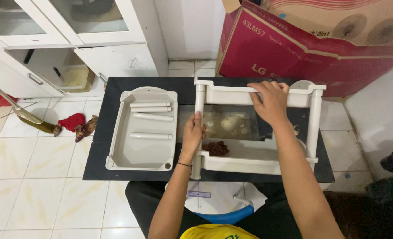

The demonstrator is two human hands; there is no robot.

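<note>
Both hands clamp a white plastic rack [254, 128] on the black bench [100, 150]: left hand [193, 132] on its post, right hand [271, 101] on the far tray; a dark-red cardboard box [294, 53] leans behind.

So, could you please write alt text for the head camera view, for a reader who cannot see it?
A person's left hand grips a white post of a plastic shelf rack lying on a black table, while the right hand holds its upper tray. Beside it lies a loose grey tray holding four tubes.
</note>
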